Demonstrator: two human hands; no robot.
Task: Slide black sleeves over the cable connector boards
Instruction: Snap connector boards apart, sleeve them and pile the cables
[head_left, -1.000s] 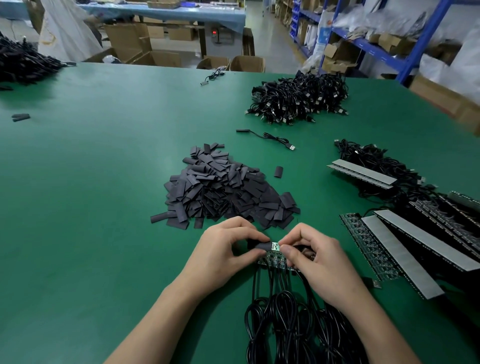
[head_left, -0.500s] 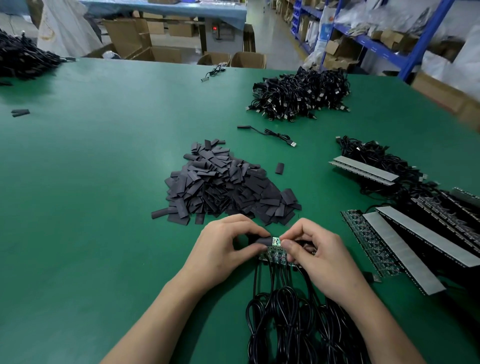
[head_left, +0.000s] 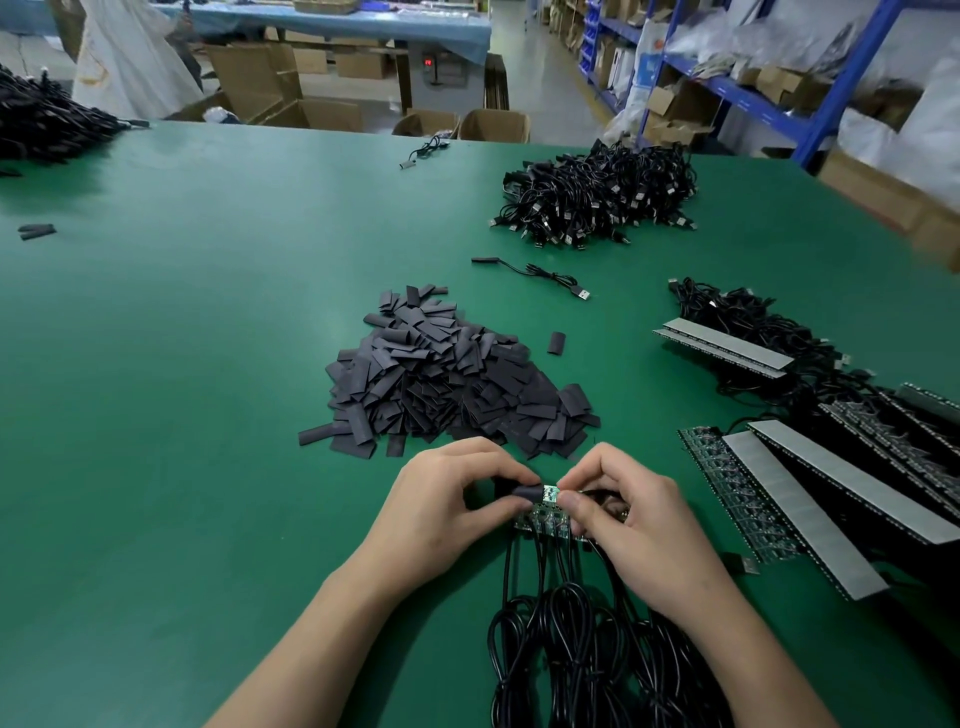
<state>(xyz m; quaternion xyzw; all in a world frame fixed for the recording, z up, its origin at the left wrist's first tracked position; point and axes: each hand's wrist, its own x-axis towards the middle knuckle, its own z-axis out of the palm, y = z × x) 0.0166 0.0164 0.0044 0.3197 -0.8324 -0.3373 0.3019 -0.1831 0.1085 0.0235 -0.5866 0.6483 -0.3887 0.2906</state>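
"While I log this — item one, left hand (head_left: 452, 501): thumb and forefinger pinch a black sleeve (head_left: 523, 492), its mouth at the green connector board (head_left: 549, 493)."

"Item two?"

"The right hand (head_left: 628, 519): fingers curled, pinching that board just above the row of boards (head_left: 543, 521) on the table (head_left: 208, 415). Risks, as I judge: sleeve mouth flattens and snags a board corner; a skewed push buckles it; tangled cables (head_left: 571, 649) drag the board off line."

sleeve pile (head_left: 441, 379) behind both hands | cable heap (head_left: 597, 200) far right | panels (head_left: 810, 467) right
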